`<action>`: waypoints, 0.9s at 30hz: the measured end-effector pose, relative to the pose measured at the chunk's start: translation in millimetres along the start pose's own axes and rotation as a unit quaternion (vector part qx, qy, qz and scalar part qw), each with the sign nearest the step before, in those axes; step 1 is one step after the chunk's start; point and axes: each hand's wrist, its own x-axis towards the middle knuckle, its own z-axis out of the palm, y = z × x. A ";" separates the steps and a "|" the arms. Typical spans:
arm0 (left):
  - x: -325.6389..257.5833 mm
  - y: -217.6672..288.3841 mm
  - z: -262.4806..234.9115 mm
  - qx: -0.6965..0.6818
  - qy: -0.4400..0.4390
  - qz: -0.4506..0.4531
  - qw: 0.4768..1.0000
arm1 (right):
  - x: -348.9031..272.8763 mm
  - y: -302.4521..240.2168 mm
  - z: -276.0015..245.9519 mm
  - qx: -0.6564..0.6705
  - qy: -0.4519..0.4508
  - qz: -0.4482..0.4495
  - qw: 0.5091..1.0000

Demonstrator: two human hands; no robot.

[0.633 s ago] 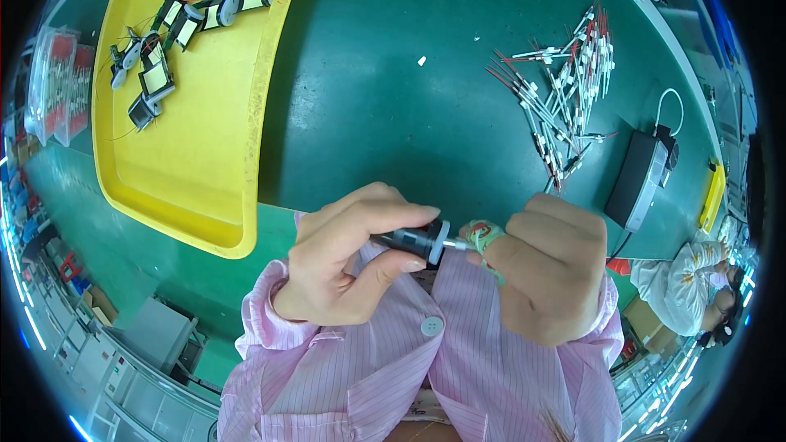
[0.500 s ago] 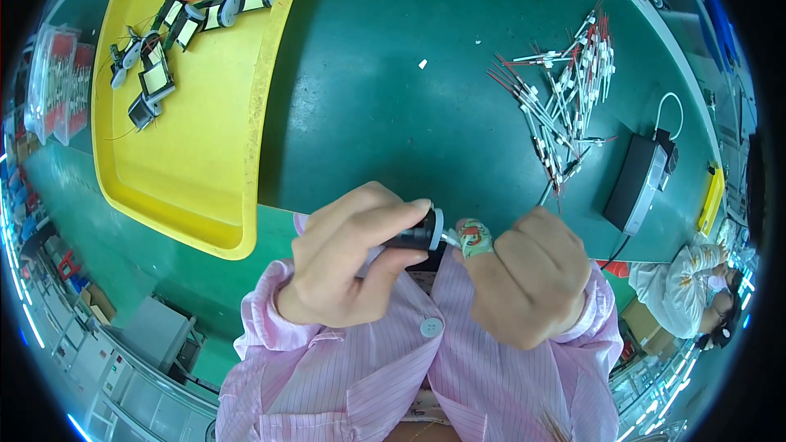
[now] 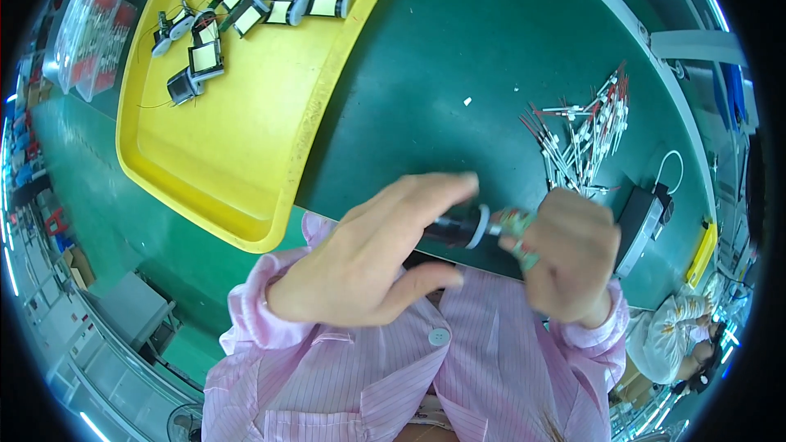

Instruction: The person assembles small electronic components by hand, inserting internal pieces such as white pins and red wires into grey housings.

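Above the table's near edge floats a black cylinder (image 3: 455, 231) with a pale grey rim at its right end. My left hand (image 3: 368, 254) is open beside it, thumb and index finger spread well apart on either side of the cylinder. A short pale piece (image 3: 494, 230) runs from the rim into my right hand (image 3: 571, 254), which is closed around it. A green patterned bandage wraps the right thumb. Motion blur softens both hands, and the right fingers hide whatever else they grip.
A yellow tray (image 3: 270, 155) at left holds several black parts with pale labels (image 3: 206, 57) and thin wires. Thin white pieces with red leads (image 3: 585, 139) lie piled at right, near a black box (image 3: 640, 225). Clear bags (image 3: 88, 37) stand far left; another person (image 3: 671, 336) sits lower right.
My left fingers have come off the black cylinder and spread. The right hand has moved right and slightly up with the cylinder. The whole view has shifted, so the tray appears farther right.
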 end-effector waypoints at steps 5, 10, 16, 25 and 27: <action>21.7 16.3 -55.7 0.486 0.028 -0.017 0.873 | 50.0 72.7 -46.6 -0.079 0.106 0.250 0.959; 72.7 -44.5 -121.7 0.617 -0.011 0.026 0.786 | 99.9 200.6 -93.2 0.146 0.228 0.384 0.883; 89.0 -67.2 -132.7 0.539 -0.059 0.008 0.840 | 88.6 165.1 -90.2 -0.205 0.181 0.266 0.924; 81.7 -28.8 -126.7 0.472 0.007 0.100 0.876 | -2.0 95.8 -24.1 -0.287 -0.019 0.106 0.952; 65.3 -12.1 -119.9 0.420 0.031 0.109 0.900 | -1.5 100.9 -19.8 -0.310 -0.014 0.036 0.950</action>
